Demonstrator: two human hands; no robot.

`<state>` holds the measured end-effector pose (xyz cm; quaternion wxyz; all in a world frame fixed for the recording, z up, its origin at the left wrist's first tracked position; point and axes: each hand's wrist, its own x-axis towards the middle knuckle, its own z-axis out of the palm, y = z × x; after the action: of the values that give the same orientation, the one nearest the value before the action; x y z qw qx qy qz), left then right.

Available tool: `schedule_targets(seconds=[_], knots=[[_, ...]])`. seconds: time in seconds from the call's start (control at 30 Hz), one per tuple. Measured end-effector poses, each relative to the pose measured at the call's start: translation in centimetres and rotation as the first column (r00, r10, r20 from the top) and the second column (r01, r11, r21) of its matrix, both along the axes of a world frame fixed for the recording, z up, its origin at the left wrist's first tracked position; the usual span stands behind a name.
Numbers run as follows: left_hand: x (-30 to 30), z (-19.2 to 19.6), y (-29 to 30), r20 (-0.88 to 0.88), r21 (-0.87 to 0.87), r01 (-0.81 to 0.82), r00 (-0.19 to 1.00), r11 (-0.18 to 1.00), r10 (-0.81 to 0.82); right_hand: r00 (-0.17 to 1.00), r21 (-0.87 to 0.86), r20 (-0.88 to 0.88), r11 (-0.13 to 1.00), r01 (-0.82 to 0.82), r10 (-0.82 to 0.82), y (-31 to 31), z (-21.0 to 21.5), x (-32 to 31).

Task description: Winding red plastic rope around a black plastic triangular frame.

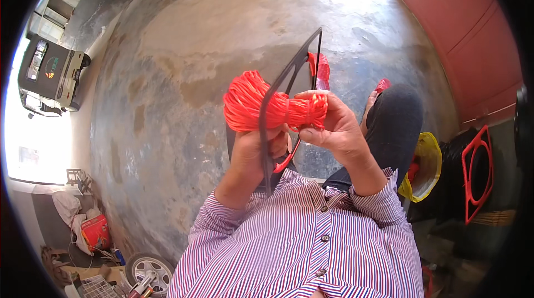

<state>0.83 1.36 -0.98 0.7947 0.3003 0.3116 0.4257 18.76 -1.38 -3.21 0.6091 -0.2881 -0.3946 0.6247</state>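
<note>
Head view, looking down over a striped shirt (300,248) to both hands raised in front of the chest. Bundle of orange-red cord (267,106) wound crosswise around a dark, flat triangular frame (289,75); frame stands roughly upright, its narrow end pointing down toward the shirt. Left hand (253,156) sits below the bundle, fingers closed around the lower part of the frame, thumb up against the cord. Right hand (334,125) is at the bundle's right end, fingers curled over the cord and pinching it against the frame edge. Bundle lies above the left hand and just left of the right hand, touching both. A red curved piece (286,161) shows between the hands, under the cord. Concrete floor (211,36) below. Yellow bag (425,167) and a red frame (478,173) lie to the right, well apart from the hands. Dark-trousered knee (395,120) behind the right hand.
</note>
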Motion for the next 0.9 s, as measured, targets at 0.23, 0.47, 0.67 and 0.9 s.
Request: schedule_targets(seconds=[0.23,0.47,0.67,0.9], knots=[[-0.4,-1.6,0.8,0.037,0.048,0.217,0.975,0.975,-0.219,0.995,0.122,0.035,0.988,0.092,-0.097,0.5,-0.6,0.9],[0.3,-0.2,0.2,0.096,0.038,0.226,0.969,0.973,-0.229,0.685,-0.087,-0.719,0.994,0.071,-0.112,1.6,-1.5,3.5],[-0.1,-0.2,0.4,0.079,0.029,0.24,0.967,0.97,-0.241,0.721,-0.117,-0.691,0.993,-0.029,-0.06,1.1,-3.1,4.5],[0.0,-0.4,0.5,0.053,0.058,0.238,0.969,0.97,-0.241,0.836,0.022,-0.549,1.0,-0.012,0.022,0.7,-2.3,4.7]])
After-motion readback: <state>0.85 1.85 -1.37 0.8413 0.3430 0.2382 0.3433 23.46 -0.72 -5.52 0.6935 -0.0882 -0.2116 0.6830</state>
